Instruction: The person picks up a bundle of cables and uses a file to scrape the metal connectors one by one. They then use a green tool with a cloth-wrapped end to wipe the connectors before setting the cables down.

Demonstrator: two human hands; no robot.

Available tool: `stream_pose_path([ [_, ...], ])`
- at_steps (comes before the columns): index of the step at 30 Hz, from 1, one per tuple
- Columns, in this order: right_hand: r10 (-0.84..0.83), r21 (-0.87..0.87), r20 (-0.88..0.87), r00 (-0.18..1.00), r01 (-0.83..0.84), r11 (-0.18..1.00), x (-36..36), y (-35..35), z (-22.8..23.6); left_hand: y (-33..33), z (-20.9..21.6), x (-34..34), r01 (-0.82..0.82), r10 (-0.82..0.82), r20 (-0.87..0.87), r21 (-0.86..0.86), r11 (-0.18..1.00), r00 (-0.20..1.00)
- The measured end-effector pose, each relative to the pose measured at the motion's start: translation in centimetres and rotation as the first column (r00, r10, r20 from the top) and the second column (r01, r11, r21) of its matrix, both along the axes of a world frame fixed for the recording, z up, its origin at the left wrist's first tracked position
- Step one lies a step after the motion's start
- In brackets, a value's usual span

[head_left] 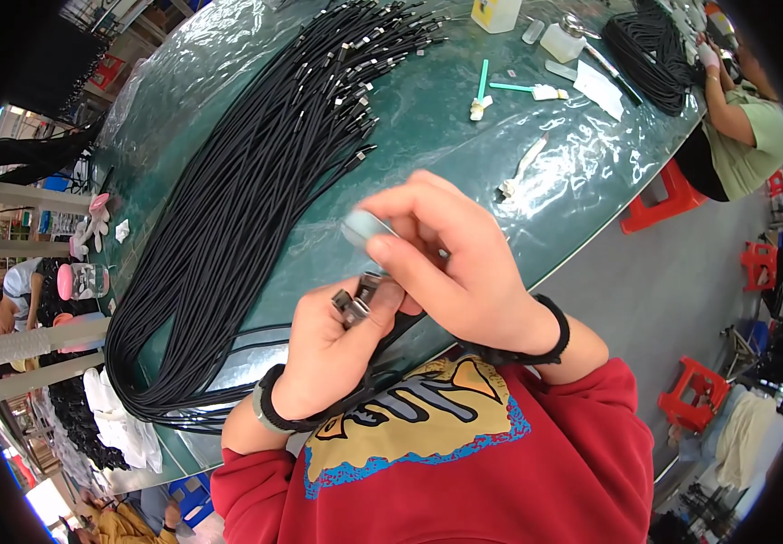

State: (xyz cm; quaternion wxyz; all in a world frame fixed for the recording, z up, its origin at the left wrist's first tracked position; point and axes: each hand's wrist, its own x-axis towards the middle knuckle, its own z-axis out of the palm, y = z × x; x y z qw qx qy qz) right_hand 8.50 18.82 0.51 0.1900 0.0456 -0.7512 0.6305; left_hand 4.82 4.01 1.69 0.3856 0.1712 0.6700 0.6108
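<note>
My left hand (323, 340) is closed around black cables with metal-ended plug connectors (353, 306), which stick up between thumb and fingers. Just above it, my right hand (459, 254) pinches a small pale blue, rounded piece (364, 228) between thumb and forefinger. That piece is slightly blurred, and I cannot tell its exact kind. The lower fingers of my right hand are curled near the connectors, partly hidden. A large bundle of black cables (237, 172) lies looped on the green table to the left, its plug ends fanned out at the far side.
On the green table (437, 127) are two green-handled brushes (483, 82), a crumpled white scrap (525, 168), a white paper (598, 91) and a bottle (496, 14). A coiled black cable bundle (650, 54) lies far right, near a co-worker (745, 127). Red stools (695, 394) stand on the floor.
</note>
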Motion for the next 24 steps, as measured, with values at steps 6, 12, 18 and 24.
stream_pose_path([
  [6, -0.121, -0.100, 0.114, 0.986, 0.132, 0.986, -2.1, 0.3, -0.2, -0.2, 0.2, 0.0, 0.029, -0.030, -0.045, -0.029, 0.999, 0.999],
  [12, 0.088, -0.420, 0.162, 0.983, -0.012, 0.908, -0.1, 1.1, -0.8, -0.6, 0.2, -0.2, -0.001, 0.001, 0.035, 0.006, 1.000, 0.999],
  [18, 0.184, -0.476, 0.172, 0.968, -0.082, 0.875, 0.6, 0.7, 0.1, -0.4, 0.3, -0.1, -0.008, 0.008, 0.026, 0.027, 1.000, 1.000],
  [24, 0.159, -0.245, 0.157, 0.975, -0.118, 0.962, 0.6, 0.1, 0.4, -0.6, 0.2, -0.2, -0.034, 0.033, 0.023, 0.034, 0.999, 0.999],
])
